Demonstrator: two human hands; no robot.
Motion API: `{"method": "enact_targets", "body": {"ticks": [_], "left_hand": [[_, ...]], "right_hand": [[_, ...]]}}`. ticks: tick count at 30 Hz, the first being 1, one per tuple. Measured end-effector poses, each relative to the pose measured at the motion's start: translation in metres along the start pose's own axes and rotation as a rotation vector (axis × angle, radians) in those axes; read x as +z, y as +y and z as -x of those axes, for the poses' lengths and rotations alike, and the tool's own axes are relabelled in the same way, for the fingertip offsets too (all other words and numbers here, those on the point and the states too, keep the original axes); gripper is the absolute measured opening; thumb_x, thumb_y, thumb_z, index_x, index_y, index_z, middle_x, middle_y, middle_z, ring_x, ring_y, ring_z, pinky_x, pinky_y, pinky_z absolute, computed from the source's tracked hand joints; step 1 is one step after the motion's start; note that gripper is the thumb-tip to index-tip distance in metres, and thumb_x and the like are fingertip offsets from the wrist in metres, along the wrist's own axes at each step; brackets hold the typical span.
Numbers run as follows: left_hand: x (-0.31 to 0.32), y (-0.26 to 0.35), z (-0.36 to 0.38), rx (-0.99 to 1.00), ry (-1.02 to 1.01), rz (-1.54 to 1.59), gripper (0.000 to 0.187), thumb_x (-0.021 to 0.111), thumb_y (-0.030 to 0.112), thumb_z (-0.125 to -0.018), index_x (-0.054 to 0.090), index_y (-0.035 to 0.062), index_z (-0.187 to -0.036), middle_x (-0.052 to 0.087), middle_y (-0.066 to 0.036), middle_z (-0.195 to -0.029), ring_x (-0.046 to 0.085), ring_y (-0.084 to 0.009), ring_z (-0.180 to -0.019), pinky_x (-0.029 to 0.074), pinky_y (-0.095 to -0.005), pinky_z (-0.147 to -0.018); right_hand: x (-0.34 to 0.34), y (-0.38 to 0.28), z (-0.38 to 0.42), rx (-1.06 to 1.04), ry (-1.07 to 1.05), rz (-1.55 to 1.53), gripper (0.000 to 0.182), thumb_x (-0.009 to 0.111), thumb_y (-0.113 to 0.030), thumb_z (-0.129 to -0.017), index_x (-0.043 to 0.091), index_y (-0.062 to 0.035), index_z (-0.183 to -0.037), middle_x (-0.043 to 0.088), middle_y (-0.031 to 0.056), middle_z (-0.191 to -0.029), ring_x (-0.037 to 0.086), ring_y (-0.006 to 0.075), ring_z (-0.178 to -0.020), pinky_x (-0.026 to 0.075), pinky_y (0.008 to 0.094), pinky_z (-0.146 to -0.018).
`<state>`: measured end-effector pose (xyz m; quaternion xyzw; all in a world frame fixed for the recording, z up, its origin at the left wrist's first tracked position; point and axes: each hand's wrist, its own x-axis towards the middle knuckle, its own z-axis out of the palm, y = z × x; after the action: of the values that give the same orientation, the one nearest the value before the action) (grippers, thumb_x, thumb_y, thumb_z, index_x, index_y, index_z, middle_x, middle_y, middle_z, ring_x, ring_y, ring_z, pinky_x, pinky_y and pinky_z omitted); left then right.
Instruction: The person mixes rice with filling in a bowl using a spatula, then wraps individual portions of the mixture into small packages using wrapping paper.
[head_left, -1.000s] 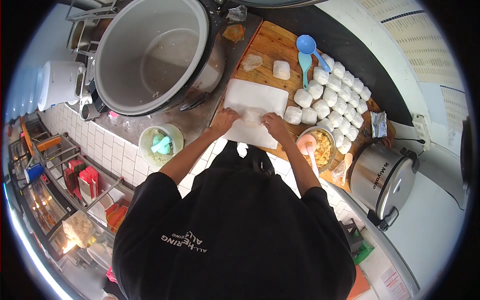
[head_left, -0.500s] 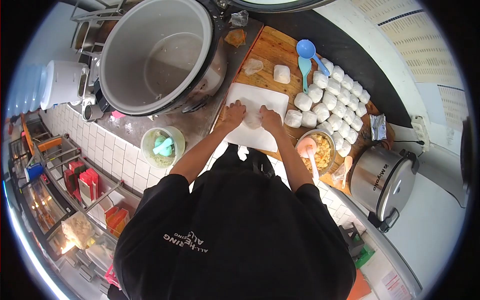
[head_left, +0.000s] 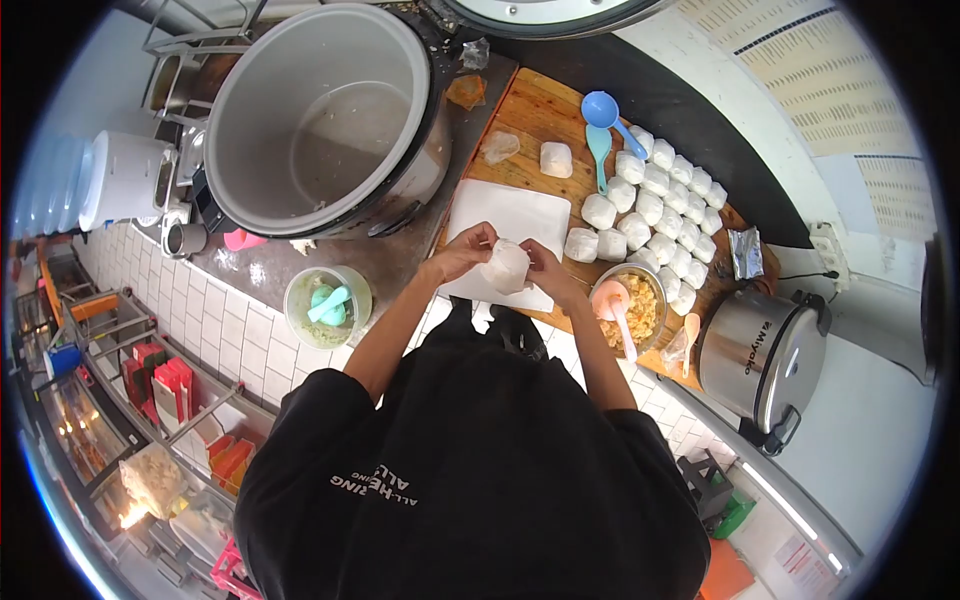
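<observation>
Both hands — left (head_left: 545, 272), right (head_left: 467, 252) — are pinching a white wrap (head_left: 506, 268) above the near edge of the white sheet (head_left: 515, 212), whose far half is lying bare.

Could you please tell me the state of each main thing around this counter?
White bundle: held between left hand and right hand
White sheet: lying flat
Large cooker pot: open, small bits inside
Miyako cooker: lid closed
Metal bowl: uncovered, holding yellowish food and pink ladle
Clear tub: uncovered, turquoise scoop inside
</observation>
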<state>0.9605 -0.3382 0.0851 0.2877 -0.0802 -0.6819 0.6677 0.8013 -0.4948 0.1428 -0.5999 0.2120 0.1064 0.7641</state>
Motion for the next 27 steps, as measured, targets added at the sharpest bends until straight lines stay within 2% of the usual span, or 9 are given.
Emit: {"method": "enact_targets", "body": {"ticks": [2, 8, 12, 14, 15, 19, 21, 23, 27], "left_hand": [[-0.021, -0.011, -0.011, 0.23, 0.006, -0.369, 0.016, 0.069, 0.007, -0.083, 0.058, 0.0073, -0.094, 0.064, -0.003, -0.097, 0.059, -0.012, -0.086, 0.047, -0.0271, -0.083], [0.08, 0.038, -0.005, -0.042, 0.228, -0.432, 0.035, 0.066, 0.022, -0.088, 0.058, -0.0008, -0.112, 0.063, -0.007, -0.099, 0.059, -0.0134, -0.091, 0.046, -0.028, -0.083], [0.134, 0.012, -0.023, 0.129, 0.397, -0.745, 0.047, 0.075, 0.028, -0.08, 0.055, -0.0014, -0.11, 0.063, -0.011, -0.1, 0.062, -0.0172, -0.091, 0.051, -0.0299, -0.077], [0.153, 0.001, -0.037, 0.234, 0.453, -0.6, 0.047, 0.077, 0.027, -0.078, 0.055, -0.0026, -0.107, 0.063, -0.011, -0.098, 0.062, -0.0166, -0.088, 0.052, -0.0291, -0.076], [0.164, -0.002, -0.042, 0.325, 0.519, -0.439, 0.048, 0.08, 0.026, -0.075, 0.054, -0.0037, -0.104, 0.063, -0.012, -0.097, 0.062, -0.016, -0.086, 0.053, -0.0283, -0.074], [0.2, -0.021, -0.058, 0.323, 0.39, -0.514, 0.039, 0.078, 0.015, -0.076, 0.055, 0.0009, -0.104, 0.064, -0.007, -0.093, 0.062, -0.0137, -0.084, 0.052, -0.0277, -0.074], [0.213, -0.033, -0.067, 0.318, 0.285, -0.642, 0.038, 0.079, 0.01, -0.074, 0.056, 0.0024, -0.103, 0.064, -0.005, -0.091, 0.061, -0.0117, -0.082, 0.051, -0.0272, -0.074], [0.227, -0.045, -0.072, 0.261, 0.054, -0.651, 0.037, 0.079, 0.009, -0.072, 0.056, 0.0039, -0.101, 0.063, -0.003, -0.088, 0.06, -0.01, -0.081, 0.05, -0.0269, -0.075], [0.256, -0.074, -0.083, 0.215, -0.071, -0.652, 0.054, 0.083, 0.012, -0.067, 0.052, 0.0051, -0.111, 0.06, -0.004, -0.102, 0.057, -0.0115, -0.093, 0.047, -0.0277, -0.083]], "right_hand": [[0.001, -0.011, 0.009, -0.04, 0.141, 0.039, 0.03, 0.06, 0.003, -0.078, 0.051, -0.0037, -0.106, 0.061, 0.0038, -0.094, 0.058, 0.0119, -0.086, 0.048, 0.0276, -0.071], [-0.014, -0.025, 0.032, -0.186, 0.5, 0.431, 0.027, 0.063, -0.005, -0.075, 0.057, 0.0001, -0.101, 0.061, 0.009, -0.09, 0.057, 0.0137, -0.08, 0.049, 0.0284, -0.069], [-0.011, -0.052, 0.054, -0.156, 0.548, 0.494, 0.028, 0.067, -0.007, -0.079, 0.059, -0.0011, -0.105, 0.062, 0.0065, -0.09, 0.056, 0.0113, -0.079, 0.049, 0.0275, -0.065], [-0.015, -0.055, 0.066, -0.354, 0.666, -0.09, 0.027, 0.069, -0.011, -0.084, 0.061, -0.003, -0.108, 0.063, 0.0037, -0.092, 0.055, 0.0084, -0.079, 0.047, 0.0246, -0.064], [-0.014, -0.056, 0.073, -0.37, 0.682, -0.094, 0.027, 0.069, -0.011, -0.084, 0.061, -0.003, -0.108, 0.063, 0.0037, -0.092, 0.055, 0.0084, -0.079, 0.047, 0.0246, -0.064], [-0.019, -0.038, 0.082, -0.485, 0.847, -0.29, 0.015, 0.067, -0.013, -0.087, 0.064, -0.0027, -0.098, 0.061, 0.0012, -0.088, 0.053, 0.0057, -0.078, 0.044, 0.019, -0.064], [-0.021, -0.033, 0.087, -0.608, 1.018, -0.865, 0.014, 0.066, -0.015, -0.088, 0.063, -0.0032, -0.094, 0.059, -0.0003, -0.085, 0.052, 0.0054, -0.076, 0.043, 0.0194, -0.065], [-0.037, -0.022, 0.104, -0.6, 1.05, -0.817, 0.011, 0.061, -0.016, -0.092, 0.063, -0.0057, -0.093, 0.059, -0.0001, -0.082, 0.057, 0.0067, -0.081, 0.048, 0.0228, -0.071], [-0.052, -0.028, 0.143, -0.606, 0.889, -0.753, 0.034, 0.059, -0.031, -0.093, 0.054, -0.0085, -0.118, 0.058, 0.0035, -0.102, 0.058, 0.0107, -0.089, 0.05, 0.0267, -0.075]]}}
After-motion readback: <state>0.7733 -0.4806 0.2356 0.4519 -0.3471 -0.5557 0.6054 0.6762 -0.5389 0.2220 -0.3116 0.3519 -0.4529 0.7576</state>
